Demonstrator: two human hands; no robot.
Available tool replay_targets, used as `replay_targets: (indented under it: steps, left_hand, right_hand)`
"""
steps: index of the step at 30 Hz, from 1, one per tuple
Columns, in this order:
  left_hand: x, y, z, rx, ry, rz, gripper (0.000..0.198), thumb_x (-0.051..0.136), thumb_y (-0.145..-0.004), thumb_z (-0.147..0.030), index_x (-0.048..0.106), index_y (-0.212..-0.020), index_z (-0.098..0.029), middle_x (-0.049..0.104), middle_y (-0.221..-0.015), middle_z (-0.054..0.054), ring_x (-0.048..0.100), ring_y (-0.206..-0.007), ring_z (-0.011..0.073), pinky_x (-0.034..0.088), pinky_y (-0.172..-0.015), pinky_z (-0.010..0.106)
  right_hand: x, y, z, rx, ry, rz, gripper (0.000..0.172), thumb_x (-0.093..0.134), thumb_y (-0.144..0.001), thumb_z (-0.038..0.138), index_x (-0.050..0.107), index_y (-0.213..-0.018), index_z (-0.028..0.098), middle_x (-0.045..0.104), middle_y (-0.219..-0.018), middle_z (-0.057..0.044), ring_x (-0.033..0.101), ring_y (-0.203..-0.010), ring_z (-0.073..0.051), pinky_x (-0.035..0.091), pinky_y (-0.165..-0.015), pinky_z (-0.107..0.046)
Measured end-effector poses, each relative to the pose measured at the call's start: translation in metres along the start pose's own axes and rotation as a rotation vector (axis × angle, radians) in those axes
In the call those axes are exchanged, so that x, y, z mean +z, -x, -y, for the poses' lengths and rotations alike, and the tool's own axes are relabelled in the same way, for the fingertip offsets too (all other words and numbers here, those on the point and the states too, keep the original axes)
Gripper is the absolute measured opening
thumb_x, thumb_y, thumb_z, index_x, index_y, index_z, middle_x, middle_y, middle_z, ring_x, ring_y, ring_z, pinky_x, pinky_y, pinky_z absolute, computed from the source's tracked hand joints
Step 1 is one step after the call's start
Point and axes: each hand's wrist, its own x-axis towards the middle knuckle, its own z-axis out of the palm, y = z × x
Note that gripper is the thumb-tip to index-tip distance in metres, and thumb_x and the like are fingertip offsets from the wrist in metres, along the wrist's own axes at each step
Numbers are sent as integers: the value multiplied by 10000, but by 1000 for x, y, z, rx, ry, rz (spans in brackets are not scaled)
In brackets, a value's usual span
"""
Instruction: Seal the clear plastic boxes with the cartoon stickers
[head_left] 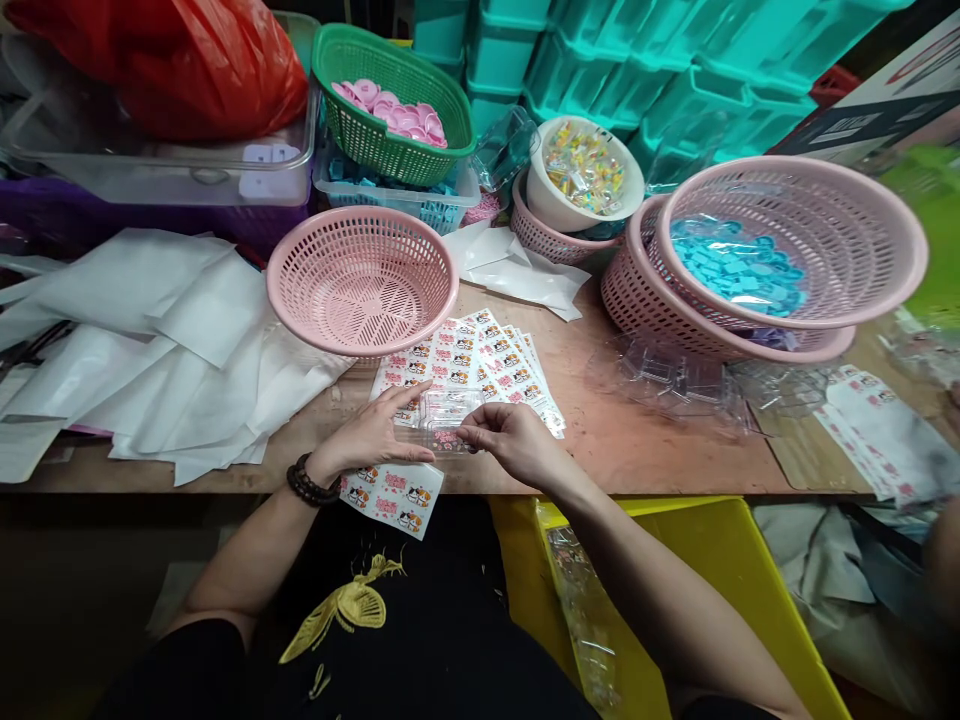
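A small clear plastic box (453, 408) lies at the table's front edge between my hands, with a red-printed sticker at its near part. My left hand (382, 430) is beside its left side, thumb and fingers spread apart. My right hand (506, 432) has thumb and forefinger pinched together at the sticker on the box's right side; what lies between the fingertips is too small to tell. Below my left hand, a sticker sheet (397, 500) with cat pictures hangs over the table edge. More sticker sheets (514, 370) are fanned out behind the box.
A pink basket (364, 275) stands behind the sheets. White backing papers (180, 340) cover the left side. Pink baskets (795, 240) with blue pieces and clear plastic boxes (675, 385) are at right. A yellow bin (697, 580) sits below the table edge; part of another person shows far right.
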Motion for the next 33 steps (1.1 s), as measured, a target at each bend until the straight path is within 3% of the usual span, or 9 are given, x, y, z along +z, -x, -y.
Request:
replay_targets:
  steps: [5,12,17,20,23,25,28,31,33]
  left_hand:
    - [-1,1,-4,-5,-24,8,955,806,-715,-528,373,-1533,-295,439,-1538,111,452,-1389,325,377,-1158,483]
    - [5,-2,-10,-39,-29,-66,830,765,-750,-549,449,-1467,-274,523,-1465,98,494,-1342,314,387,-1142,487]
    - [5,0,-14,-43,-12,-100,809,790,-735,-526,475,-1428,-254,546,-1432,109,511,-1316,301,388,-1133,479]
    - [4,11,-24,-80,-31,-227,840,777,-755,-532,434,-1463,-238,570,-1376,113,546,-1252,298,430,-1088,468]
    - [3,28,-40,-49,-19,-315,795,734,-798,-548,440,-1466,-232,620,-1265,92,645,-946,214,540,-886,364]
    - [1,38,-49,6,15,-288,729,720,-815,-542,488,-1435,-237,665,-1137,61,589,-681,121,540,-716,283]
    - [-7,51,-51,70,92,-242,765,799,-741,-515,536,-1401,-232,689,-1022,46,523,-582,86,504,-596,235]
    - [-17,60,-45,15,252,-219,852,897,-615,-445,558,-1367,-228,702,-1087,75,646,-786,164,565,-680,274]
    - [-17,62,-39,-93,419,-206,762,881,-642,-415,581,-1316,-220,725,-1029,61,682,-830,190,599,-704,314]
  right_hand:
    - [1,3,7,-29,106,-30,196,671,-822,312,643,-675,185,663,-646,-4,574,-616,-143,415,-610,-273]
    - [16,14,10,-121,563,-187,167,665,-892,359,641,-803,220,706,-718,-37,615,-634,-188,346,-566,-276]
    - [11,35,-8,-91,784,-505,463,592,-905,574,604,-1117,162,661,-630,-76,606,-550,-236,324,-517,-297]
    - [12,51,-7,-245,634,-629,371,549,-942,538,618,-1037,185,671,-724,-85,627,-636,-222,436,-588,-316]
    - [25,59,8,-573,387,-380,438,672,-872,496,596,-1189,203,680,-1100,-138,650,-981,-257,533,-823,-381]
    - [33,58,19,-631,305,-168,470,733,-831,441,605,-1219,210,664,-1177,-134,622,-1073,-266,528,-889,-415]
    - [34,52,25,-445,143,26,158,668,-890,360,690,-924,208,705,-860,-49,645,-815,-197,526,-726,-333]
    - [24,47,19,-249,-158,54,259,715,-836,450,665,-814,197,692,-750,-16,623,-667,-154,496,-601,-276]
    - [17,48,13,-195,-248,27,329,739,-791,511,647,-808,196,691,-749,-18,627,-652,-156,503,-587,-279]
